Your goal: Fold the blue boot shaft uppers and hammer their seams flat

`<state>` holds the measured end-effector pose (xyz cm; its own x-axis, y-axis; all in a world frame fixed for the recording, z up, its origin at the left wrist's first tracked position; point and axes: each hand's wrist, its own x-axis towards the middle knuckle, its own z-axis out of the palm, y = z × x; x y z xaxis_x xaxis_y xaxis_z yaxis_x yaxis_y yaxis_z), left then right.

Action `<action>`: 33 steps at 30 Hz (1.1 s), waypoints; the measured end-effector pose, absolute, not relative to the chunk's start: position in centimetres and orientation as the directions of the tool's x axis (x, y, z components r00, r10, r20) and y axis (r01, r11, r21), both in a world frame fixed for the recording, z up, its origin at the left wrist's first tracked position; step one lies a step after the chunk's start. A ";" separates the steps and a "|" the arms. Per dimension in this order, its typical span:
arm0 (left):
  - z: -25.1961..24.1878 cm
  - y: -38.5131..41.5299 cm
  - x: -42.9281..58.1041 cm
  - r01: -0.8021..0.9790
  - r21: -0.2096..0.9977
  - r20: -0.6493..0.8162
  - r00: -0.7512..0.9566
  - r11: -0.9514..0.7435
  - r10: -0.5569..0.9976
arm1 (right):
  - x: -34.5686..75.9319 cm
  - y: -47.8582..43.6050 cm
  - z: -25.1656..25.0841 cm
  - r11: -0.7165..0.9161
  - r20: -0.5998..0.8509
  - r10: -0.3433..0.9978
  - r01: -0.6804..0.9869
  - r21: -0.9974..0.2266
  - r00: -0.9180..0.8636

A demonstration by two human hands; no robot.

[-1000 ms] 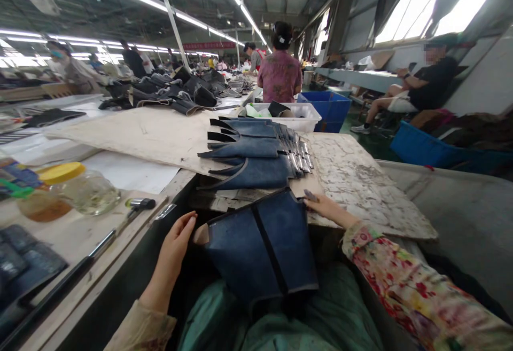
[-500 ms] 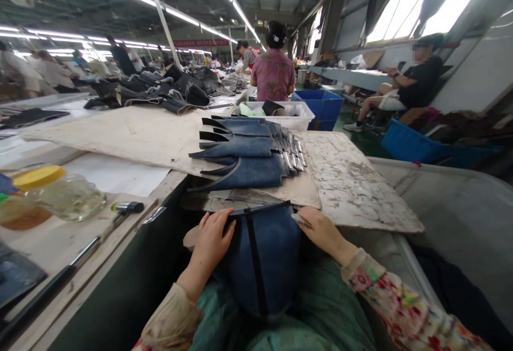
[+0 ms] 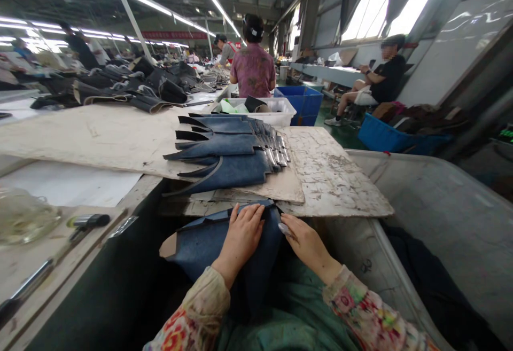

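Both hands have slid closer together on the blue leather piece, which lies on the lap, low in the middle. Left hand rests flat on it, grip spread. Right hand touches its right edge; whether that grip pinches, I cannot tell. More blue pieces sit stacked on the bench above.
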<state>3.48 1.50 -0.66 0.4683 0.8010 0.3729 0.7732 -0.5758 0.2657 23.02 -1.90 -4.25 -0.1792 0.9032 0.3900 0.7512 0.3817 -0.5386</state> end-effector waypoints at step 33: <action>-1.5 2.2 7.5 0.809 0.067 0.316 0.539 -0.585 0.781 | 24.2 0.4 -1.4 0.235 0.311 0.944 0.881 -0.410 -0.107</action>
